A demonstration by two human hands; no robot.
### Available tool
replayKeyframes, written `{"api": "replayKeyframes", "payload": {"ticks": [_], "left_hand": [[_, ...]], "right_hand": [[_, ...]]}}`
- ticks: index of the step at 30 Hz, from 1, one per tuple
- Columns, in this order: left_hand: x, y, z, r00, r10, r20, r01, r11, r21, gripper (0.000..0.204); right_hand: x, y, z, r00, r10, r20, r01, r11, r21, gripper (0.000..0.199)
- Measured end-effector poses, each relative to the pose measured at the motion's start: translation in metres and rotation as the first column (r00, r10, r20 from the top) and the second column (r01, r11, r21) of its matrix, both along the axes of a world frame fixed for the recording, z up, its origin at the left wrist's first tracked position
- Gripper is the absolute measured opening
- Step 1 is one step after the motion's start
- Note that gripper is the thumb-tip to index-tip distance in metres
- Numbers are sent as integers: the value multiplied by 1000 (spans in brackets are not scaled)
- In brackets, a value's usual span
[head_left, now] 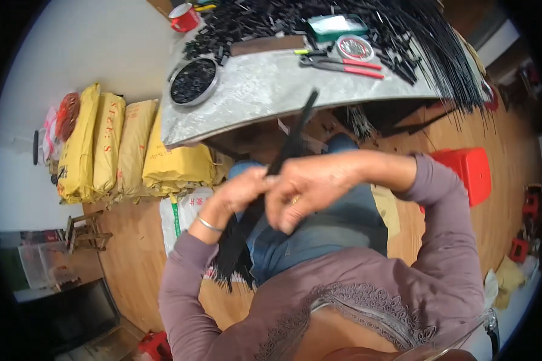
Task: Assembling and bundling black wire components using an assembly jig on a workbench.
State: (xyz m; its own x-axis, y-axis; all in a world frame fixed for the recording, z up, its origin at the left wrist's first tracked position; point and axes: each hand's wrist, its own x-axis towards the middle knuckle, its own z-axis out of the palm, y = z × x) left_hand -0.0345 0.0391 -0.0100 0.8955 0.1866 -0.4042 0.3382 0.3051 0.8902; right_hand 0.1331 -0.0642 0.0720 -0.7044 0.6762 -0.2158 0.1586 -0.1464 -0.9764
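Observation:
A long bundle of thin black strips [292, 141] slants across my lap, its tight end up toward the table and its loose ends fanned out low beside my left thigh. Around its middle my left hand [242, 191] is closed, with a bracelet at the wrist. My right hand [312, 182] crosses in front from the right and rests against the bundle. Its fingers are curled in and closed, a ring on one of them. What they pinch, if anything, is hidden behind the hand.
The grey table [253, 90] ahead bears heaped black pieces, a round tub [194, 83], red-handled pliers [343, 65], a dish [355, 48], a green box [337, 27] and a red mug [184, 18]. Yellow sacks [108, 144] stand left; a red stool [473, 174] is right.

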Motion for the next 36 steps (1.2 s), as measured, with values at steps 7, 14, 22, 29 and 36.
{"api": "replayKeyframes", "payload": {"ticks": [7, 14, 22, 29, 36], "left_hand": [[80, 39, 110, 931, 94, 353, -110, 994, 25, 28], [77, -16, -28, 839, 339, 427, -410, 908, 85, 29], [22, -53, -35, 783, 513, 352, -542, 840, -20, 28], [42, -50, -11, 792, 489, 365, -492, 866, -91, 26], [57, -73, -10, 837, 397, 378, -382, 917, -116, 40]], "right_hand": [[12, 3, -127, 965, -216, 149, 208, 975, 73, 84], [10, -6, -257, 966, -209, 149, 240, 942, -236, 60], [-27, -52, -257, 894, 8, 447, -21, 1000, 23, 44], [-33, -84, -296, 947, 74, 312, -85, 996, 20, 35], [93, 1, -60, 829, -536, -160, 541, 841, -14, 49]]}}
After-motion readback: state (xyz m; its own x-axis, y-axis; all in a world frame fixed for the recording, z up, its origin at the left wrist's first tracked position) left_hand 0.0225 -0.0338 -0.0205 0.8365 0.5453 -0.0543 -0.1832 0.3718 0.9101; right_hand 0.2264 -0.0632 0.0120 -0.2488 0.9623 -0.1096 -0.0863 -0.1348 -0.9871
